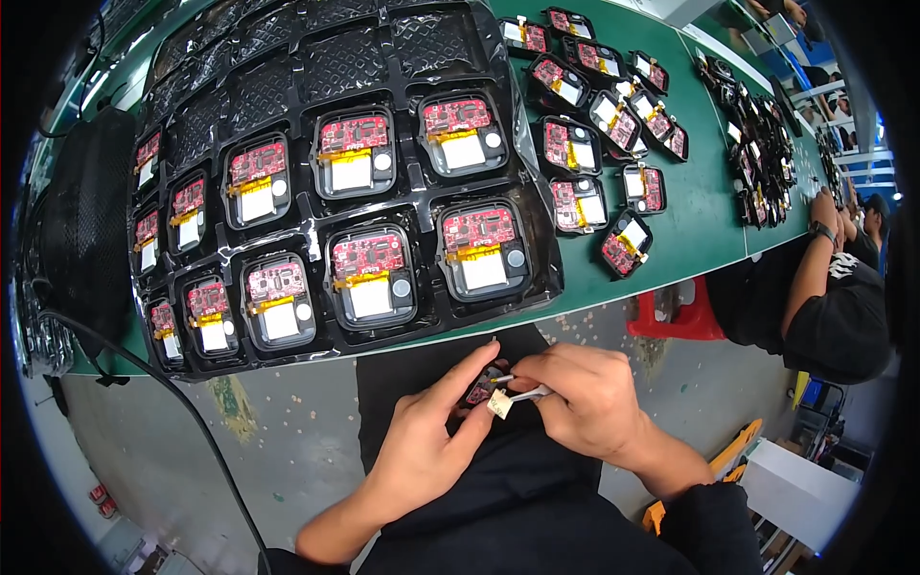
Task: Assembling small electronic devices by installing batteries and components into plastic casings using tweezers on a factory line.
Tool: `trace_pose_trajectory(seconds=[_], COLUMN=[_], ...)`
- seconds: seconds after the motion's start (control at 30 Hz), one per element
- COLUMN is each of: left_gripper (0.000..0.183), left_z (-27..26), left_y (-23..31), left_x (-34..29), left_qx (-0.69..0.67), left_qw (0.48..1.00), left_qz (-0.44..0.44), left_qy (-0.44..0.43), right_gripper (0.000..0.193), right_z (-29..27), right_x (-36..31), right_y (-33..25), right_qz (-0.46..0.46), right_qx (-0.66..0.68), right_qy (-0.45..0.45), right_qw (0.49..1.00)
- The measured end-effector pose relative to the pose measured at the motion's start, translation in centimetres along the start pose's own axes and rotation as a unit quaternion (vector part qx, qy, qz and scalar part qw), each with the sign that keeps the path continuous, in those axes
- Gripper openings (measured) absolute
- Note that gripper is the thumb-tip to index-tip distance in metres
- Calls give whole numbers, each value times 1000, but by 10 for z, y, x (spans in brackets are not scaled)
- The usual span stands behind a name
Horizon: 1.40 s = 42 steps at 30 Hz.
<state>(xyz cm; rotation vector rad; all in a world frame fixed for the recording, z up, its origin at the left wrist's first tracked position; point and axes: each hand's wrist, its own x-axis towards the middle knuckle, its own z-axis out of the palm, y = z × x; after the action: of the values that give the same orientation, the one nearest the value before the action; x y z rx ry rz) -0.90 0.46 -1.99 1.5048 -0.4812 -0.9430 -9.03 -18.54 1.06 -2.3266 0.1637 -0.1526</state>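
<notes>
Above my lap, my left hand [430,438] is closed round a small black device housing with a red circuit board [478,389], much of it hidden by my fingers. My right hand [592,401] pinches a slim silver tool [530,394] that looks like tweezers. At the tool's end, over the housing, is a small cream-coloured square piece [499,403]; whether it is attached to the housing I cannot tell. A thin yellow-and-silver tip [500,379] points into the housing from my right fingers.
A black moulded tray [422,203] on the green table [613,273] bears several housings with red boards and white batteries. More housings [619,120] lie loose to its right, with a dense cluster [759,144] beyond. A black cable [196,412] hangs left. A co-worker [829,302] sits right, near a red stool [676,316].
</notes>
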Motion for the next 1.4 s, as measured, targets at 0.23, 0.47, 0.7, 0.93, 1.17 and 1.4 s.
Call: trace_pose_trajectory(seconds=[0.23, 0.47, 0.7, 0.93, 1.17, 1.4], left_gripper=[59, 53, 54, 67, 76, 75], left_z=[0, 1, -7, -5, -7, -12], left_y=[10, 7, 4, 20, 29, 33], left_x=[2, 2, 0, 1, 6, 9], left_qx=[25, 48, 45, 87, 155, 152], left_qw=[999, 999, 999, 996, 983, 974], left_qz=[-39, -11, -13, 11, -38, -101], left_qy=[-14, 6, -9, -4, -90, -130], right_gripper=[24, 22, 21, 19, 13, 12], right_z=[0, 5, 2, 7, 1, 7], right_x=[2, 4, 11, 7, 6, -3], right_y=[3, 3, -4, 6, 6, 3], right_qz=[24, 60, 145, 121, 131, 129], right_qx=[28, 52, 128, 177, 132, 126], right_qy=[-38, -69, -55, -79, -139, -123], right_qw=[999, 994, 980, 974, 973, 976])
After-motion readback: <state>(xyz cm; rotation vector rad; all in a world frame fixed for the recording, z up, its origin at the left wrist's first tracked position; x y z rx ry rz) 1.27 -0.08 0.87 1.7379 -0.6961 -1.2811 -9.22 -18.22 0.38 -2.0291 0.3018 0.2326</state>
